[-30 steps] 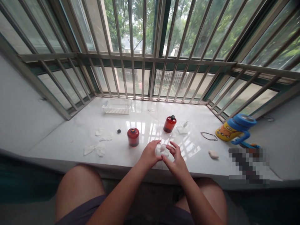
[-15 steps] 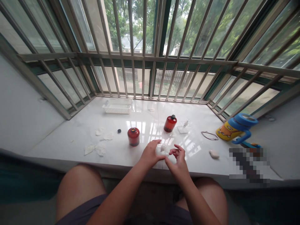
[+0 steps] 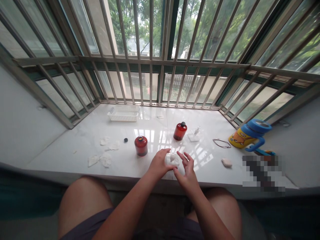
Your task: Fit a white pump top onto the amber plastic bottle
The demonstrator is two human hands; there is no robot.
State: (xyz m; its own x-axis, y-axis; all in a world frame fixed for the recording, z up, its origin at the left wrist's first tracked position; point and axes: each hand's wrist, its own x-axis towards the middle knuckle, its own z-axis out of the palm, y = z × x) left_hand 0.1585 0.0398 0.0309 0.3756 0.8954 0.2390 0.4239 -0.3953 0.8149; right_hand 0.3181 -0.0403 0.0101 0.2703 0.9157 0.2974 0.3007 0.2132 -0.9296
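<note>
Near the counter's front edge, my left hand (image 3: 159,164) curves its thumb and fingers around a small clear container (image 3: 169,162) with something white (image 3: 173,158) in it. My right hand (image 3: 185,169) is at the container's right side, fingers spread and thumb close to my left thumb; whether it touches the rim I cannot tell. A red bottle (image 3: 141,146) without a cap stands just left of my left hand. Beyond my hands is a second red bottle (image 3: 180,131) wearing a black cap. A loose black cap (image 3: 125,140) lies left of the uncapped bottle.
Crumpled white pieces (image 3: 106,160) lie at the left. A white basket (image 3: 123,115) sits near the barred window. Toward the right are a clear square piece with a nozzle (image 3: 194,137), a thin cord (image 3: 221,143), a pale lump (image 3: 226,162) and a blue-yellow mug (image 3: 250,134).
My right hand's fingers have shifted left over the container and spread. The white thing inside looks bigger or moved. The whole view has shifted slightly.
</note>
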